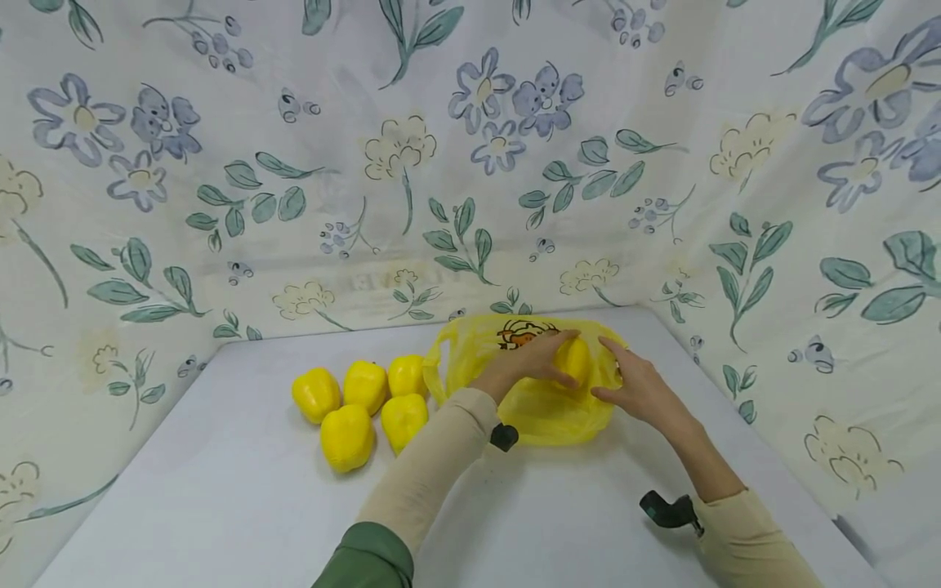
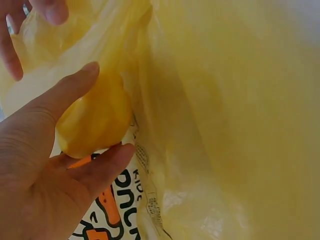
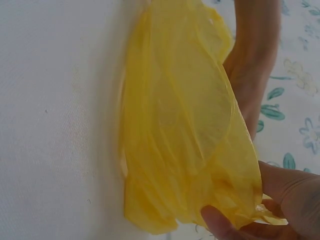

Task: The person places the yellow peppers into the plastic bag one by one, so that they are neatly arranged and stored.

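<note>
A yellow bell pepper [image 1: 577, 361] is in my left hand [image 1: 531, 359], just inside a thin yellow plastic bag [image 1: 547, 418]. In the left wrist view my thumb lies across the top of the pepper [image 2: 97, 120] and my fingers curl beneath it. Printed lettering and an orange-and-black cartoon mark the bag's film beside them. At the bag's right end, my right hand [image 1: 641, 385] holds its edge, with the film [image 3: 185, 115] between thumb and fingers in the right wrist view. The bag lies on its side.
Several yellow bell peppers [image 1: 347, 438] stand in a group left of the bag. All of it rests on a white table [image 1: 220, 490]. A floral curtain [image 1: 331, 188] hangs close behind and along both sides. Dark cameras [image 1: 667, 510] are strapped to my wrists.
</note>
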Demonstrator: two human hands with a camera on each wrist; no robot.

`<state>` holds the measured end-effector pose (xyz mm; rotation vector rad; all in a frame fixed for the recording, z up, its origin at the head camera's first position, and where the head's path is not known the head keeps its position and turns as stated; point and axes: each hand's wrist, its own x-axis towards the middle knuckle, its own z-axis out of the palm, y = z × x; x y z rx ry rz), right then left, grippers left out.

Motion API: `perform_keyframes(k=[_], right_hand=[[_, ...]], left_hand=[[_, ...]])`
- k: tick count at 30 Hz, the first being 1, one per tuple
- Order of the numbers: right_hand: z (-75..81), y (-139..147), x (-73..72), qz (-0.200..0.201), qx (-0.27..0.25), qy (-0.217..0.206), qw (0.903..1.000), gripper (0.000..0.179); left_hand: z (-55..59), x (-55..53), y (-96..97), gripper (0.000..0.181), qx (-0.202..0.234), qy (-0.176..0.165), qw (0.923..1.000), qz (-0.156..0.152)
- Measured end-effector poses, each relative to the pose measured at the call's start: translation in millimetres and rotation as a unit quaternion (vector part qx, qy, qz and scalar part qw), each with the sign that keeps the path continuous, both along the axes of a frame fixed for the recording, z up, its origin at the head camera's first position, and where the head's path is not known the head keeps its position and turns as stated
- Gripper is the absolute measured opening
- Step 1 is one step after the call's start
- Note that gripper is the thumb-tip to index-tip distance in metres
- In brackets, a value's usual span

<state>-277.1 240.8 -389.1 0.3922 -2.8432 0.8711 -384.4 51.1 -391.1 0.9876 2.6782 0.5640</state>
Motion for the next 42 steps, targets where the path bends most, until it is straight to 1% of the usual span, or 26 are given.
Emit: perform_keyframes(k=[4, 6, 8, 11, 13, 15, 17, 21, 23, 27, 29, 37, 40, 42], right_hand=[[0.4, -0.6, 0.3, -0.003, 0.001, 0.003, 1.0, 0.081], [0.4, -0.7, 0.4, -0.002, 0.002, 0.005, 1.0, 0.081], [0.1, -0.7, 0.5, -0.003, 0.002, 0.006, 1.0, 0.081], [-0.4, -0.6, 0.3, -0.001, -0.001, 0.004, 1.0, 0.081], [-1.0, -0.5, -0.1, -0.002, 0.0, 0.002, 1.0, 0.081], [-1.4, -0.8, -0.5, -0.004, 0.002, -0.002, 1.0, 0.081], [-1.1, -1.2, -0.6, -0.006, 0.004, -0.005, 1.0, 0.082], [-1.1, -1.2, -1.0, -0.009, 0.009, -0.007, 0.9999, 0.083], [-1.2, -1.3, -1.2, -0.009, 0.008, -0.005, 0.9999, 0.082], [-1.3, -1.1, -0.9, -0.009, 0.003, -0.006, 0.9999, 0.082], [-1.1, -0.5, -0.5, -0.01, 0.002, -0.009, 0.9999, 0.083], [-1.7, 0.3, -0.8, -0.008, 0.003, -0.011, 0.9999, 0.083], [-1.7, -0.3, 0.0, -0.006, 0.002, -0.011, 0.9999, 0.083], [-1.3, -0.7, 0.3, -0.005, 0.003, -0.009, 0.9999, 0.083]], left_hand=[[-2.0, -0.5, 1.0, 0.093, 0.014, 0.009, 0.9998, 0.009], [-2.8, -1.0, 0.6, 0.094, 0.02, 0.012, 0.9997, 0.009], [-2.9, -0.7, -1.0, 0.093, 0.025, 0.011, 0.9996, 0.006], [-1.6, -0.4, -6.9, 0.09, 0.016, 0.025, 0.9995, -0.008], [1.5, 1.2, -13.6, 0.089, 0.015, 0.03, 0.9992, -0.022], [5.4, 2.7, -22.2, 0.087, 0.018, 0.036, 0.9983, -0.042], [10.0, 5.4, -31.9, 0.086, 0.025, 0.033, 0.9975, -0.058], [16.1, 11.3, -53.4, 0.084, 0.036, 0.033, 0.9963, -0.07], [19.4, 16.6, -65.8, 0.084, 0.04, 0.032, 0.9964, -0.067], [26.5, 31.2, -92.9, 0.085, 0.061, 0.017, 0.9961, -0.061], [28.6, 38.0, -106.6, 0.085, 0.07, 0.018, 0.9958, -0.055], [28.0, 55.9, -163.8, 0.084, 0.115, 0.033, 0.9928, -0.004], [29.8, 64.4, -185.2, 0.084, 0.128, 0.046, 0.9907, 0.009], [30.7, 70.1, -198.8, 0.084, 0.135, 0.054, 0.9891, 0.025]])
